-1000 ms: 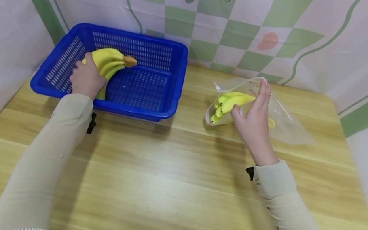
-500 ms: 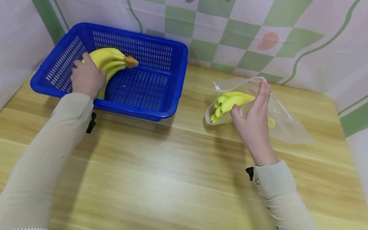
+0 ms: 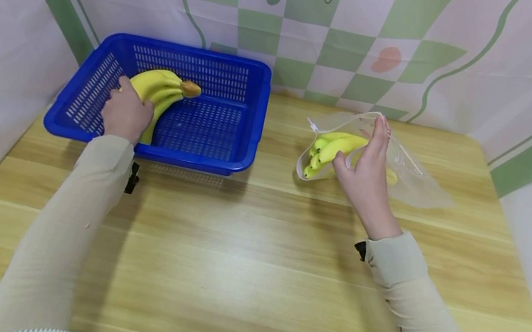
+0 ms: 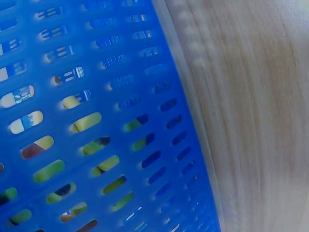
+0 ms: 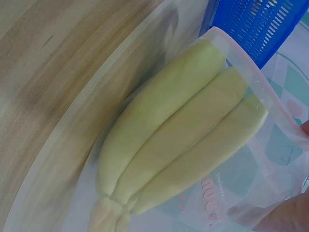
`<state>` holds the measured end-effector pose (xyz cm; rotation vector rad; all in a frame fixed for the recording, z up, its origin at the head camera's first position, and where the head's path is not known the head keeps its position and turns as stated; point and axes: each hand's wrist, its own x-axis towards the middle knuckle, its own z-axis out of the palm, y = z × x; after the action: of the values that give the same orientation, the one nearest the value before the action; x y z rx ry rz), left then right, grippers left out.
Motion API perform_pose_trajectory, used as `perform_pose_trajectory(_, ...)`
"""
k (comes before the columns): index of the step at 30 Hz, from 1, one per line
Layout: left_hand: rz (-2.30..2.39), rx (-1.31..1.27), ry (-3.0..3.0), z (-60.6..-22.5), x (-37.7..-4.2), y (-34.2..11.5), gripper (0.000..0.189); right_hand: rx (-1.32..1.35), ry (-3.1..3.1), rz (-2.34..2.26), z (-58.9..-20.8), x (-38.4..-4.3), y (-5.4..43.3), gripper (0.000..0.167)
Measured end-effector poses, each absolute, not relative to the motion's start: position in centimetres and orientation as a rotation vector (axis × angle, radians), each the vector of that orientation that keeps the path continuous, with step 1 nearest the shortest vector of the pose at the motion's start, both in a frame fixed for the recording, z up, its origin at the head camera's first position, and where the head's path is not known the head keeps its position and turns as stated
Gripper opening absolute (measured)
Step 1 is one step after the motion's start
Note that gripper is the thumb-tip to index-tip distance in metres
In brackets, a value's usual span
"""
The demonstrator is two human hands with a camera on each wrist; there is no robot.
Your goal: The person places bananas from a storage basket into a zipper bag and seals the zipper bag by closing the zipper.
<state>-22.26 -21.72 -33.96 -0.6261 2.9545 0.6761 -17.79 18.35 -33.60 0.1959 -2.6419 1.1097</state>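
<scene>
Left hand (image 3: pixel 127 113): fingers grasp basket bananas (image 3: pixel 157 90), stem rightward
Right hand (image 3: pixel 366 178): straight, spread fingers touch bag (image 3: pixel 418 184)
Right wrist view alone: middles of bagged bananas (image 5: pixel 166 135), axis diagonal, tips upper right

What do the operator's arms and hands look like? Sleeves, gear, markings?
Left hand and right hand: bare, no gloves. Both arms wear long beige sleeves, plain, lightly creased, with paler greyish cuffs. A small black piece shows at each cuff's inner side; too small to identify. No cables or lettering visible.
</scene>
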Motion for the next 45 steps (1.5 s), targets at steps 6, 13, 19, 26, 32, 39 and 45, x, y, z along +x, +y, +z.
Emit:
perform_pose_trajectory(6, 0.721, -0.607, 3.007, -33.8, -22.2, -21.6, 0.065, 0.198, -2.638, 1.11, -33.5, -17.7, 18.4, 0.087)
perform_pose_trajectory(13, 0.787, -0.627, 3.067, -33.8, -22.3, -21.7, 0.064, 0.192, -2.655, 1.11, -33.5, -17.6, 18.4, 0.087)
perform_pose_trajectory(19, 0.843, -0.597, 3.108, -33.8, -22.2, -21.6, 0.061, 0.186, -2.676, 1.113, -33.4, -17.5, 18.4, 0.088)
perform_pose_trajectory(26, 0.893, -0.522, 3.148, -33.1, -21.9, -20.4, 0.061, 0.201, -2.676, 1.1, -33.4, -17.5, 18.2, 0.087)
perform_pose_trajectory(32, 0.979, -0.43, 3.197, -32.0, -22.0, -18.4, 0.061, 0.199, -2.674, 1.091, -33.3, -17.5, 18.2, 0.087)
perform_pose_trajectory(39, 1.046, -0.296, 3.237, -31.1, -21.8, -15.5, 0.059, 0.192, -2.678, 1.066, -33.3, -17.6, 18.3, 0.088)
perform_pose_trajectory(45, 1.073, -0.187, 3.245, -30.6, -21.4, -13.1, 0.059, 0.187, -2.666, 1.073, -33.3, -17.6, 18.4, 0.087)
